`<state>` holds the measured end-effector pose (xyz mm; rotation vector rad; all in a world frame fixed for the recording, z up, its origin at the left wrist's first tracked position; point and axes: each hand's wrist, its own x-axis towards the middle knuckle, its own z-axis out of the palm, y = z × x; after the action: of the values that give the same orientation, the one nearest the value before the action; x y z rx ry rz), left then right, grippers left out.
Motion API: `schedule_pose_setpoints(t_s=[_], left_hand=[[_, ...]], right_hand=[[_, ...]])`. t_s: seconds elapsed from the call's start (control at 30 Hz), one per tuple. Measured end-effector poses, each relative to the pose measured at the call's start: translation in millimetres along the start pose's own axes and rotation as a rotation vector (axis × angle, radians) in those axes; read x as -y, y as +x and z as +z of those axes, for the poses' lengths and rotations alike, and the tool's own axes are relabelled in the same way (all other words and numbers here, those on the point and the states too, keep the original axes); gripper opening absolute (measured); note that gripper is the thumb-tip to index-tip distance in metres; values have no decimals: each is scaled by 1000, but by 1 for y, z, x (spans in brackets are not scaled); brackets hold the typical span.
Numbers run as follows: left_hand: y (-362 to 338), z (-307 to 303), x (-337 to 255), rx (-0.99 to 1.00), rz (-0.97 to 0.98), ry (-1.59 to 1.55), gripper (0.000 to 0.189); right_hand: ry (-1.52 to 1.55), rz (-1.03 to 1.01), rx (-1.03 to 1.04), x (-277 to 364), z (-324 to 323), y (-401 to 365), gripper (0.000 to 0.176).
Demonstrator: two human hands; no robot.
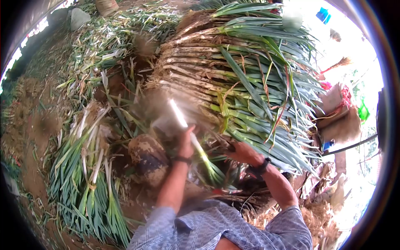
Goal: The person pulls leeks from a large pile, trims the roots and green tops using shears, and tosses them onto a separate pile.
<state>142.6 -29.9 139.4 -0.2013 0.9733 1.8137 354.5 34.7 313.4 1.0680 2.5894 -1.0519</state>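
Note:
My left hand [186,143] is closed round the stalk of a long green onion [200,148]. Its bare white end points up and away from me, and its green leaves hang down toward my lap. My right hand [246,153] is beside it, with fingers curled round something brown and thin that I cannot make out, by the near edge of the big pile of green onions [237,83]. In that pile the roots face left and the leaves right. The area round the white tip is blurred.
A smaller bundle of green onions [89,179] lies on the ground at left. Cut leaf scraps [121,37] cover the ground at the back. A worn, patchy rounded object [146,156] is by my left forearm. Sacks [339,121] stand at right.

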Motion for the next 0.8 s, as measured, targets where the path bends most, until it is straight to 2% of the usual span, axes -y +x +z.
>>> schedule_pose_setpoints(t_s=[0.03, 0.23, 0.33, 0.37, 0.4, 0.47, 0.57, 0.7, 0.8], left_hand=[[-1, 4, -1, 3, 9, -22, 27], [11, 5, 2, 86, -17, -66, 31], [16, 16, 4, 132, -49, -58, 31], [10, 28, 0, 146, -68, -46, 31], [3, 39, -5, 73, -117, 48, 33], [60, 9, 31, 54, -84, 166, 37], [28, 30, 26, -85, -96, -18, 28], [11, 14, 27, -86, 146, 183, 21], [-35, 35, 4, -127, 249, -1, 23]], right_hand=[[-118, -40, -86, -28, 8, -5, 46], [-188, 181, -32, -77, -5, -66, 43], [-241, 179, -65, -90, -5, -78, 43], [-259, 246, -35, -94, -4, -77, 38], [-251, 252, -36, -94, -2, -79, 38], [-241, 256, -51, -93, -3, -79, 39], [-228, 254, -49, -92, -1, -79, 39], [-244, 246, -54, -81, -7, -83, 39], [-244, 174, -81, -86, -6, -93, 39]])
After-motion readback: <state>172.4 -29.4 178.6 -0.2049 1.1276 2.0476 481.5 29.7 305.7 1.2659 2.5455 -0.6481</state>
